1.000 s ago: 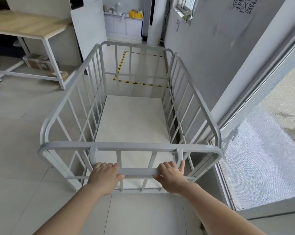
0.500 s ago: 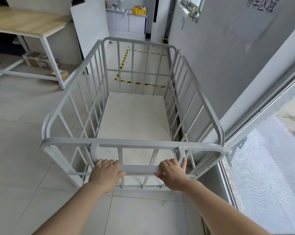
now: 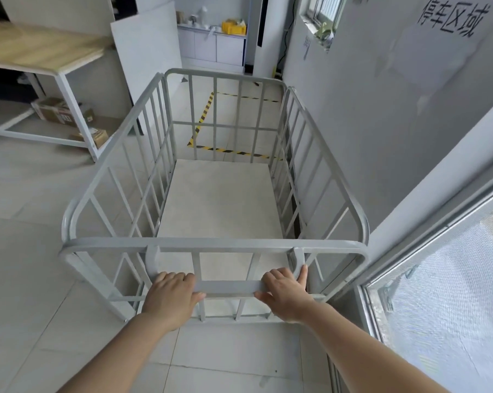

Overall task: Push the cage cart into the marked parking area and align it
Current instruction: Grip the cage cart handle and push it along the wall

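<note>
A grey cage cart (image 3: 77, 211) with barred sides and a pale flat deck stands right in front of me. My left hand (image 3: 170, 299) grips the left end of its low handle bar (image 3: 228, 287). My right hand (image 3: 285, 296) grips the right end, one finger up along the handle's upright. Beyond the cart's far end, yellow-and-black tape (image 3: 228, 151) marks the parking area on the floor beside the right wall. The cart's far end sits close to the near tape line, seen through the bars.
The grey wall (image 3: 367, 114) with painted characters runs close along the cart's right side. A glass door frame (image 3: 381, 307) is at my right. A wood-topped table (image 3: 41, 49) with cardboard boxes (image 3: 58, 112) under it stands left. A white board (image 3: 146, 46) leans ahead left.
The cart has rolled forward toward the taped area, and the tape lines and wall lettering look closer. Both hands keep the same grip on the handle bar.
</note>
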### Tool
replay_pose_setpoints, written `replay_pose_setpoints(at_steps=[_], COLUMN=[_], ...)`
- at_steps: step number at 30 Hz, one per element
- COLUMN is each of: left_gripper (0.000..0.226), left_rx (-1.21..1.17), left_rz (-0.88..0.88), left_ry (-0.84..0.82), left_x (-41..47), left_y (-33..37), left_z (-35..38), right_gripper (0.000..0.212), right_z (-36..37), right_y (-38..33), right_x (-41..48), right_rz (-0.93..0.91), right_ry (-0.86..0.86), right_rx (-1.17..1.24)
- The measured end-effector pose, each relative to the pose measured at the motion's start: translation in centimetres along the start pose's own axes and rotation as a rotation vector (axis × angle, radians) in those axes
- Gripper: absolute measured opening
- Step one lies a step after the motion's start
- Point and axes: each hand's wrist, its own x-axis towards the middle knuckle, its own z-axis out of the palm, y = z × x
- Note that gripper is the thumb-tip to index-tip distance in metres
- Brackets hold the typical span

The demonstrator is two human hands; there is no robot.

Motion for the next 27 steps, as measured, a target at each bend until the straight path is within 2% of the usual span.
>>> replay_pose_setpoints(at_steps=[2, 11, 27], left_gripper=[0.039, 0.040, 0.043], left_rx=[-0.005, 0.007, 0.029], left_rz=[-0.002, -0.011, 0.002], left_ry=[0.000, -0.001, 0.017], left_x=[1.8, 10.2, 23.3], left_y=[0.2, -0.7, -6.8], left_z=[-0.4, -2.5, -6.3], right_gripper=[0.045, 0.043, 0.046], right_z=[-0.8, -3.6, -9.1], right_y=[0.9, 3.7, 3.3], right_x=[1.6, 9.1, 22.6], right_rz=[-0.003, -0.009, 0.044], right_ry=[0.002, 0.032, -0.007], right_rx=[-0.010, -0.046, -0.063])
